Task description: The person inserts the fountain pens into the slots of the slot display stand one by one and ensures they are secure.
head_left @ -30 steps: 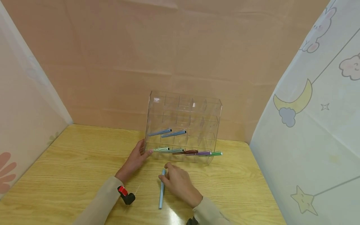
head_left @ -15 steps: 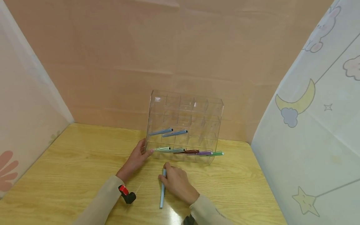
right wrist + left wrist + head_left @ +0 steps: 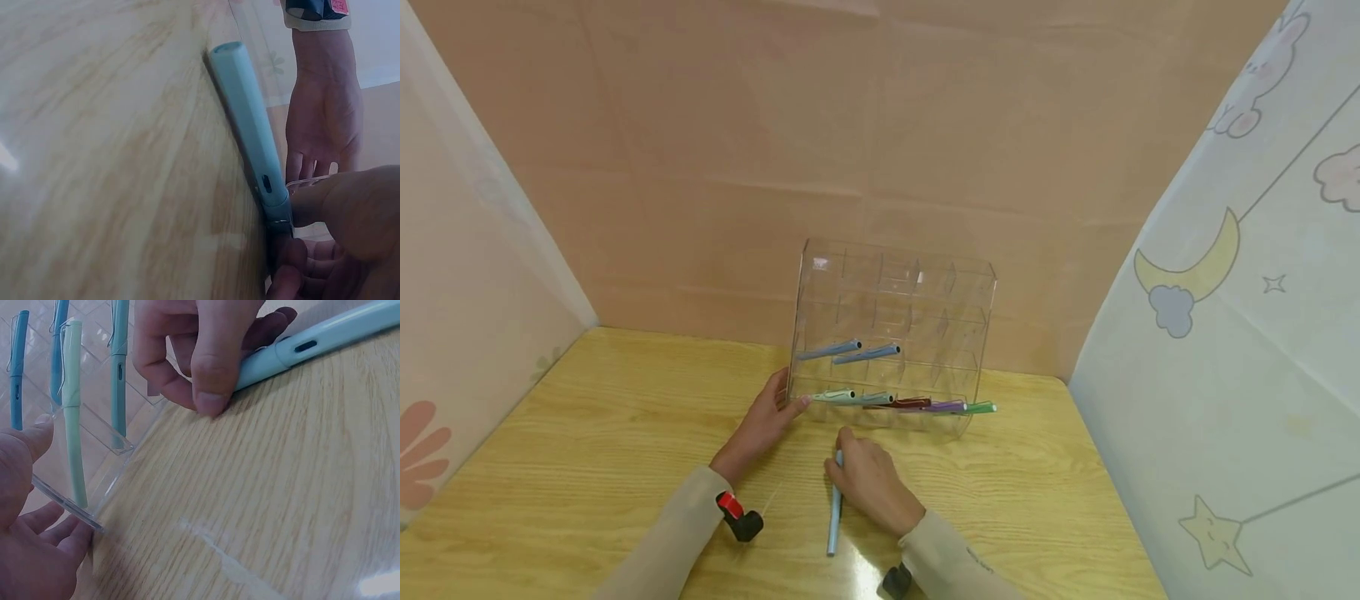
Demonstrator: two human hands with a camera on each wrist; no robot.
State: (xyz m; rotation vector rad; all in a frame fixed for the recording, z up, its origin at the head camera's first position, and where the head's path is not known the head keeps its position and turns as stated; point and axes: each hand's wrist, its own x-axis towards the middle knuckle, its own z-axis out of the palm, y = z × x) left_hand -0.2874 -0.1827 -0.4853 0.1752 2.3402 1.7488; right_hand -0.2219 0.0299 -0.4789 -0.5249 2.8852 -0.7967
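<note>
A light blue pen point(image 3: 834, 521) lies on the table. Its capped end is pinched between thumb and fingers of my right hand point(image 3: 871, 483), which hides much of the cap in the left wrist view. My left hand point(image 3: 765, 425) holds the lower left edge of a clear acrylic pen rack point(image 3: 955, 367), thumb in front and fingers behind. In the rack's bottom row sit a pale green pen point(image 3: 831, 397), a grey-green pen point(image 3: 874, 400), a dark red pen point(image 3: 913, 403), a purple pen point(image 3: 947, 407) and a green pen point(image 3: 980, 408). Two blue pens point(image 3: 831, 350) sit one row higher.
The wood-grain table point(image 3: 647, 417) carries the rack near its back. Behind rises a tan cloth backdrop point(image 3: 700, 167). White printed cloths point(image 3: 1247, 400) hang at both sides. Each wrist wears a small black camera point(image 3: 743, 525).
My right thumb has closed in onto the light blue pen, and that hand has shifted slightly. The left hand stays on the rack. The pen still lies on the table.
</note>
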